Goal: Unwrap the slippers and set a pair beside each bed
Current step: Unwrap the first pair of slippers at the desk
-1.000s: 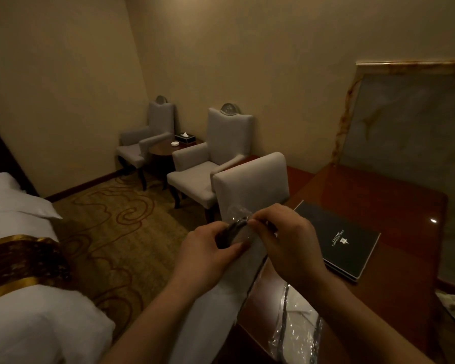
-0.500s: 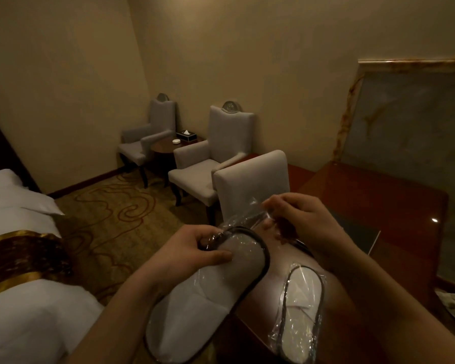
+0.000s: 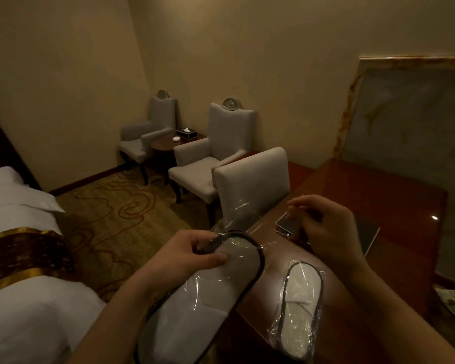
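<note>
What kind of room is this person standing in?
Most likely a hotel guest room. A made bed with white linen and a gold-trimmed runner stands at the left, two matching armchairs flank a small round table, and plastic-wrapped disposable slippers lie on the wooden desk.

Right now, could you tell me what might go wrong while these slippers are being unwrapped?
The held slippers hang off the desk edge, gripped only by the left hand; a tug from the right hand might drop them. The second packet near the edge could be knocked off.
</note>
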